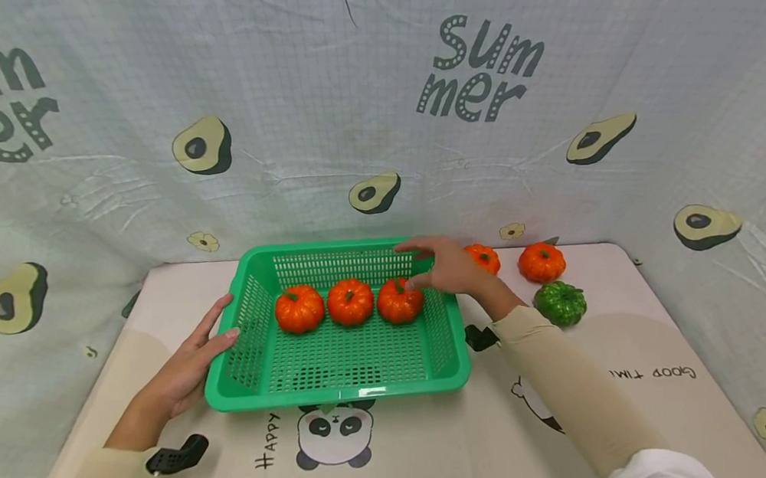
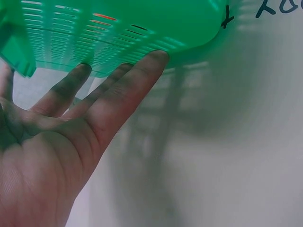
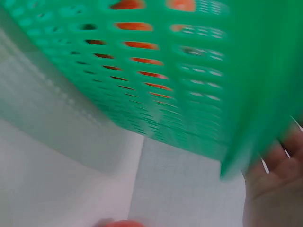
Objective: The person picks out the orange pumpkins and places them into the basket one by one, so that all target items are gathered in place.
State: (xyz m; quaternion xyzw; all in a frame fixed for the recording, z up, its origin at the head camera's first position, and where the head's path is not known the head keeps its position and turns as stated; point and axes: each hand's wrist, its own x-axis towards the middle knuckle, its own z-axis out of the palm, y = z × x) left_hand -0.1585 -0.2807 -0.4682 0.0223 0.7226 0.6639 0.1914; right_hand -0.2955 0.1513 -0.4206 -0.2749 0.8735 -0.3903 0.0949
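Note:
A green perforated basket point(image 1: 342, 394) stands on the table and holds three orange pumpkins, lined up: the left pumpkin point(image 1: 300, 308), the middle pumpkin point(image 1: 351, 302) and the right pumpkin point(image 1: 399, 301). My left hand point(image 1: 190, 363) rests against the basket's left side, its fingertips touching the slotted wall point(image 2: 118, 42) from outside. My right hand point(image 1: 450, 265) reaches over the right rim with spread fingers. Its thumb overlaps the right pumpkin in the head view, the other fingers held above and behind it. The right wrist view shows the fingers point(image 3: 279, 158) partly hidden behind the basket's rim.
Right of the basket lie another orange pumpkin point(image 1: 484, 258), partly behind my right hand, one more orange pumpkin point(image 1: 541, 262) and a green pumpkin point(image 1: 560, 303). A printed cloth wall point(image 1: 313, 84) rises behind the table point(image 1: 403, 452).

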